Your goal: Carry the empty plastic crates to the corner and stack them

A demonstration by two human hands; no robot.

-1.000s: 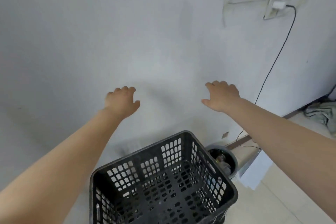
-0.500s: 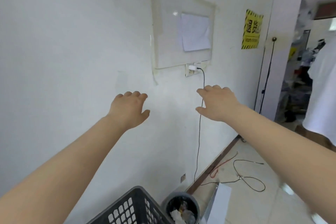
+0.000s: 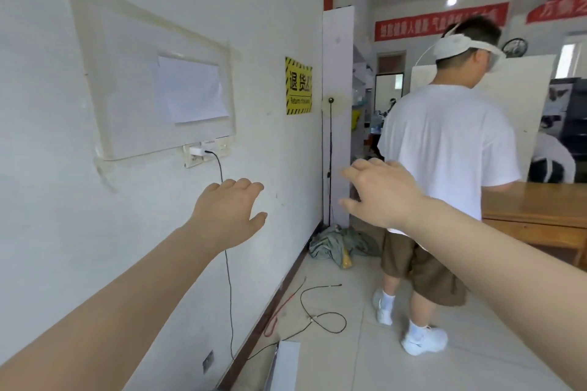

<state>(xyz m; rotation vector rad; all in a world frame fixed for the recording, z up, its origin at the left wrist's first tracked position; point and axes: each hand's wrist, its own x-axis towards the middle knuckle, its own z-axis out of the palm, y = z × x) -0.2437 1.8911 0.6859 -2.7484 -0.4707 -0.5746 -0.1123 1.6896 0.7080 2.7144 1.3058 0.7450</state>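
Warehouse office — returns sign (image 3: 299,86), banners (image 3: 440,20)

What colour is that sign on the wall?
The sign is yellow with black stripes and lettering; the head view shows it.

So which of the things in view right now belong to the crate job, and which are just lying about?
Job:
left hand, empty and open
right hand, empty and open
No crate in view.

Lying about:
black cable looped on the floor
red cable
crumpled cloth
white panel
wooden table
bystander

Right hand (image 3: 379,195) blurred; red banners (image 3: 440,20) unreadable
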